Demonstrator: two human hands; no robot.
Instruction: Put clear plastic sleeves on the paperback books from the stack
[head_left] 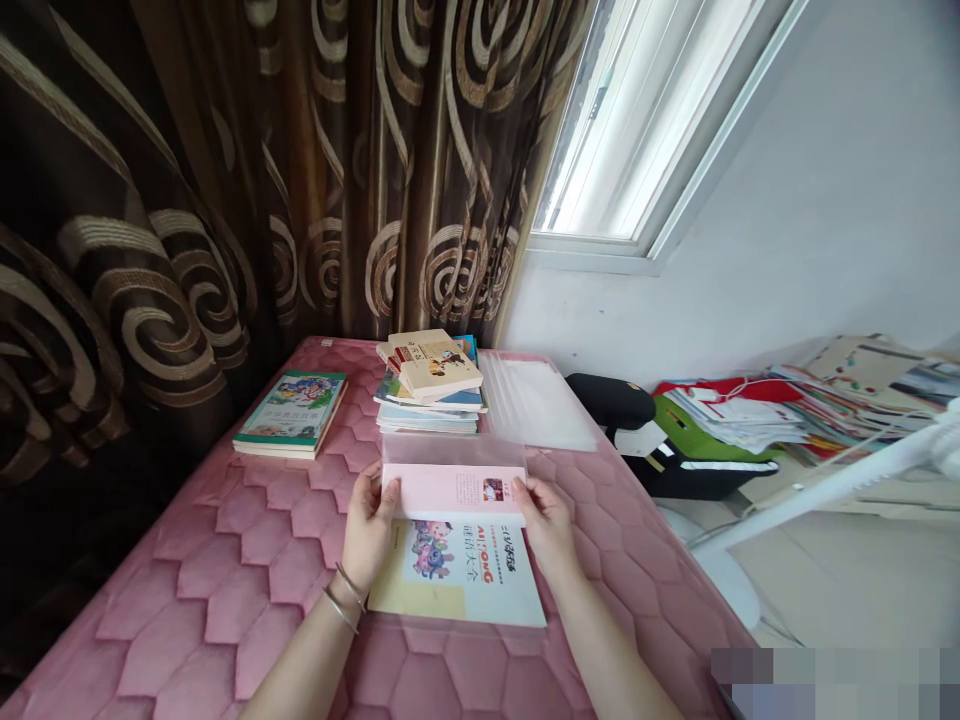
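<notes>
A book (480, 560) with a white and pale yellow cover, a cartoon picture and Chinese lettering lies on the bed in front of me. Its pink flap (435, 490) is raised between my hands. Clear plastic film (450, 449) extends beyond the flap and shows below the book's near edge. My left hand (371, 510) pinches the flap's left edge, thumb on top; two metal bangles (345, 598) circle that wrist. On the other side, my right hand (546, 515) grips the flap's right edge, thumb on top. The fingers under the flap are hidden.
Behind the book stands a stack of books (435, 375). Clear plastic sheets (536, 400) lie to its right. Green-covered books (289, 415) rest at the left on the pink quilted bed (247, 560). Piled papers (739, 415) and a white lamp arm (817, 500) are beyond the right edge.
</notes>
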